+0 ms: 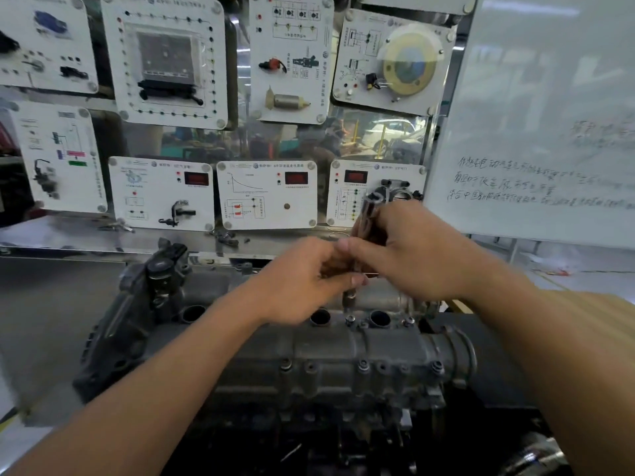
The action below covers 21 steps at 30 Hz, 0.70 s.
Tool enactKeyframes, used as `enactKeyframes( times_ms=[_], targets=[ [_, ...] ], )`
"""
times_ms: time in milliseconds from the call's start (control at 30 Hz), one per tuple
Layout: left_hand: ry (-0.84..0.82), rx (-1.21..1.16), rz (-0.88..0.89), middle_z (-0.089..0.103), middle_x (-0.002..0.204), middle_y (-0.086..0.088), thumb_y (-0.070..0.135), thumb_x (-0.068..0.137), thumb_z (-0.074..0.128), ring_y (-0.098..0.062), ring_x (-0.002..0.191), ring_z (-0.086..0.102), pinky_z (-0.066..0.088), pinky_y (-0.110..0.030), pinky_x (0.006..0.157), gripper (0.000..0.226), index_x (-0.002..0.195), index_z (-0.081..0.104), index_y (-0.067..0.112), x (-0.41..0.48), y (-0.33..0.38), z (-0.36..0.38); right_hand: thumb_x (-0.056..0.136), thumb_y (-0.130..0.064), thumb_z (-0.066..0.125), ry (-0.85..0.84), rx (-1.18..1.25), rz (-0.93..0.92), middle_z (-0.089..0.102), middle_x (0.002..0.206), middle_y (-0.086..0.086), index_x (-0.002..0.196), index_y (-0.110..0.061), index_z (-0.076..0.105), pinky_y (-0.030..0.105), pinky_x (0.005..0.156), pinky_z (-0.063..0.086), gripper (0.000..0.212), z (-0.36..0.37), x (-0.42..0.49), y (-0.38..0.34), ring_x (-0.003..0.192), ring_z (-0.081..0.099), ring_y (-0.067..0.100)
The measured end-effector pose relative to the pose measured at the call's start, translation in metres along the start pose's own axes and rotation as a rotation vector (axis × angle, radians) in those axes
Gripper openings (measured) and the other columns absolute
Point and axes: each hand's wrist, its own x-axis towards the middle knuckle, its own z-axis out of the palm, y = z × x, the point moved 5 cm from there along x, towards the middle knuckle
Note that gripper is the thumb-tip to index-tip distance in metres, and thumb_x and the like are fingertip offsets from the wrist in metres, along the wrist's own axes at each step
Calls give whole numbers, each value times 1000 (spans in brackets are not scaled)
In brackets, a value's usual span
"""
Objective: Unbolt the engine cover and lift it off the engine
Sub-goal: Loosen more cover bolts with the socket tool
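Engine cover [330, 352] sits bolted on the engine, low and central below the wall of training panels [268, 194]. Both hands meet above it on a driver tool [364, 235]: the right hand [409, 255] wraps the handle, and the left hand [309, 273] pinches the shaft, whose tip hangs just above a bolt [350, 319] on the cover's top. If the tip seats crooked, it could slip and round the bolt head.

Wall of training panels [165, 60] beside scribbled whiteboard [536, 115].
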Motion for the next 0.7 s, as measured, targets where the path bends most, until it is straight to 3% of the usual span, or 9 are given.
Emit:
enactKeyframes(
  times_ms=[100,300,500,600,700],
  targets=[
    [88,-65,13,78,99,2,15,92,68,-6,92,73,58,-30,88,17,108,74,13,-1,2,-19,96,-35,60,87,-62,-71,51,53,-8,66,-20,52,12,48,36,35,-8,10,-11,50,51,1],
    [111,-26,-31,78,94,4,18,90,70,-9,88,74,59,-41,86,13,103,74,17,-18,-17,-29,97,-31,60,58,-7,-123,65,77,-1,91,-11,65,28,64,47,22,16,19,-25,70,59,11],
    [139,-78,-73,78,96,1,12,90,70,-14,92,74,59,-44,88,16,105,74,15,-31,-30,-41,98,-29,57,51,58,-173,70,96,6,106,-6,65,41,80,51,26,30,27,-37,89,65,21],
    [156,-71,-74,77,95,-2,12,91,69,-17,92,74,59,-47,86,15,106,73,12,-34,-32,-42,98,-27,56,36,71,-173,71,96,8,105,-4,65,43,81,51,25,34,31,-38,91,65,23],
    [161,-60,-84,77,93,-3,12,91,70,-19,89,74,59,-48,85,14,105,73,13,-36,-37,-42,97,-29,58,51,68,-146,67,80,4,92,-7,64,41,71,51,23,39,32,-35,75,61,18]
  ],
)
